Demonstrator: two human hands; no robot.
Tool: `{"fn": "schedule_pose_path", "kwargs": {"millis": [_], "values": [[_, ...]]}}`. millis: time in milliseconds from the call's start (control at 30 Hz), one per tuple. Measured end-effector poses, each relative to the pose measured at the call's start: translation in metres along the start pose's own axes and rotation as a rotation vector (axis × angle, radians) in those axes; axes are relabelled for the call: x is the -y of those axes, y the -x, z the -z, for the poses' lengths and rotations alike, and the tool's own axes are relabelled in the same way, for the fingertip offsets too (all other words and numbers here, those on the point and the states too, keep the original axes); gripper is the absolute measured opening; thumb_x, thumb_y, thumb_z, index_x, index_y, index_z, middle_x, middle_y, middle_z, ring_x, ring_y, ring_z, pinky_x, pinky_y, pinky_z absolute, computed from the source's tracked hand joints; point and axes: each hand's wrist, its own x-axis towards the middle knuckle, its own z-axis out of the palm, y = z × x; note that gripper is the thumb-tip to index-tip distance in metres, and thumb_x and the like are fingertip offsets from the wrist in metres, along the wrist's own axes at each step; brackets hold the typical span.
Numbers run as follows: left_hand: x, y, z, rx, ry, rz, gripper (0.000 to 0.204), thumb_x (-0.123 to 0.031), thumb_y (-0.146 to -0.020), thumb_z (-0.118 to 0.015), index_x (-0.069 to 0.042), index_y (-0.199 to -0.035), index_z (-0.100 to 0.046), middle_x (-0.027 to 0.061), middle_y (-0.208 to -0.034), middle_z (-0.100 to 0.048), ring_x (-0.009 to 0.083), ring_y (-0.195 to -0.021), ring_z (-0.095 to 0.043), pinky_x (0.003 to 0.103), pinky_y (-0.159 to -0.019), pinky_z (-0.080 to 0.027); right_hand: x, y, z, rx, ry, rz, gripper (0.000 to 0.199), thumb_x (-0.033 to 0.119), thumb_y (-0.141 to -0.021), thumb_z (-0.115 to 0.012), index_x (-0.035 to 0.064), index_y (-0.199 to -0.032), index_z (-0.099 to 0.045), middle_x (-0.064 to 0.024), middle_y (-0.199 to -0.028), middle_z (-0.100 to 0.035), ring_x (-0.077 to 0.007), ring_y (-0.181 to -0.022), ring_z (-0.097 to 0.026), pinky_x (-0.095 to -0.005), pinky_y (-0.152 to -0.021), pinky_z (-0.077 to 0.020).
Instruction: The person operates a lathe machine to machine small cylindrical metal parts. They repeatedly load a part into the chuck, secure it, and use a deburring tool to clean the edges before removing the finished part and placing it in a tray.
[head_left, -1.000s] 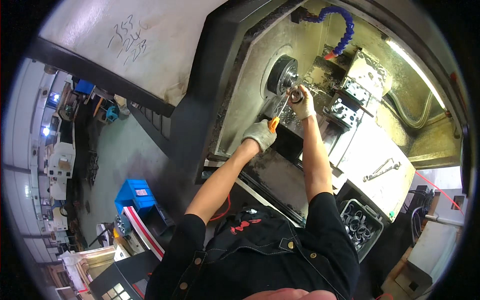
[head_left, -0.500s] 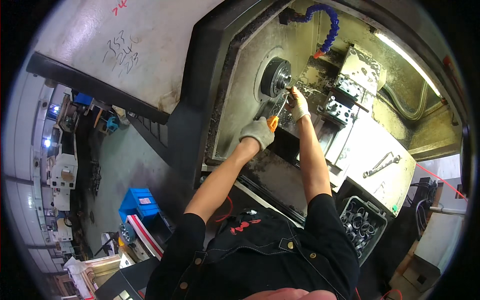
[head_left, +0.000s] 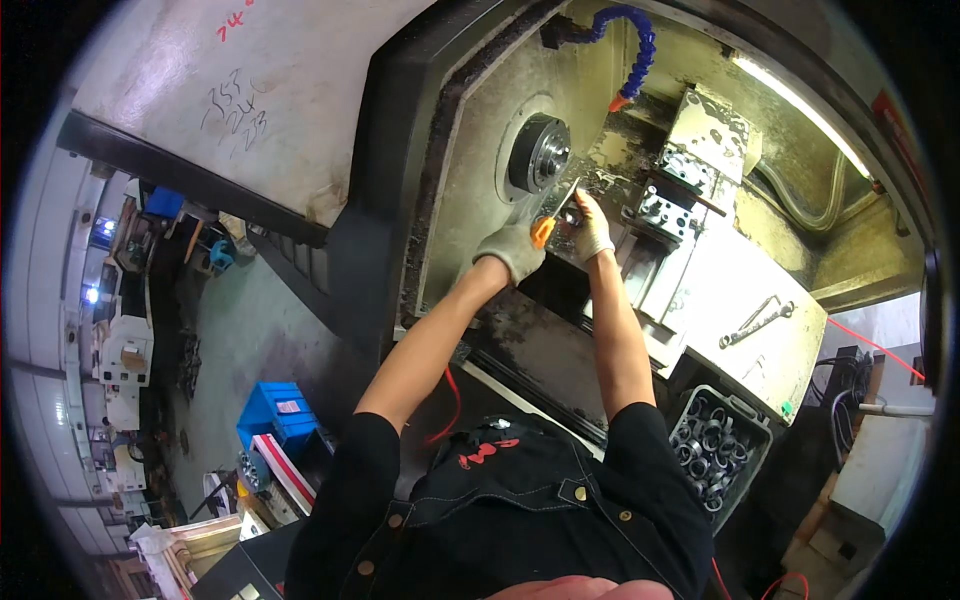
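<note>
My left hand (head_left: 512, 252), in a pale work glove, is closed around an orange-handled tool (head_left: 543, 232) with a thin metal shaft. The shaft points up and to the right, its tip beside my right fingers. My right hand (head_left: 593, 228), gloved with fingertips showing, is closed on a small metal part (head_left: 571, 214), mostly hidden by the fingers; it looks round. Both hands are inside a lathe, below and to the right of its black chuck (head_left: 540, 153). A gap separates the hands from the chuck face.
Right of my hands stands a tool block (head_left: 664, 212) with bolts. A blue coolant hose (head_left: 645, 55) hangs above. Wrenches (head_left: 757, 322) lie on the pale machine cover (head_left: 770, 345). A grey bin (head_left: 757, 440) of metal rings stands lower right, and a blue crate (head_left: 268, 405) lower left.
My right hand has drawn away from the chuck, downward, with the small metal part in its fingers. My left hand still grips the orange-handled tool, now closer to the right hand.
</note>
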Motion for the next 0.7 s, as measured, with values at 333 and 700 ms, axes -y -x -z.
{"fn": "schedule_pose_path", "kwargs": {"millis": [333, 700], "values": [[-0.087, -0.097, -0.039, 0.062, -0.083, -0.2, 0.038, -0.025, -0.071, -0.053, -0.001, -0.099, -0.061, 0.0246, -0.103, -0.058, 0.0358, -0.101, -0.056, 0.04, -0.084, -0.045, -0.065, 0.051, 0.061, 0.148, 0.177, -0.031, 0.031, 0.037, -0.078, -0.063, 0.0169, -0.101, -0.055, 0.001, -0.096, -0.06, -0.0142, -0.085, -0.057, -0.03, -0.063, -0.0458], [-0.097, -0.219, -0.076, 0.414, 1.043, -0.219, 0.028, -0.013, -0.068, -0.063, -0.002, -0.092, -0.055, 0.0075, -0.071, -0.057, 0.018, -0.052, -0.055, 0.032, -0.047, -0.044, -0.065, 0.174, 0.04, 0.031, 0.179, -0.319, 0.034, 0.043, -0.077, -0.062, 0.0114, -0.089, -0.056, 0.0016, -0.074, -0.054, -0.0086, -0.064, -0.05, -0.023, -0.054, -0.0399]]}}
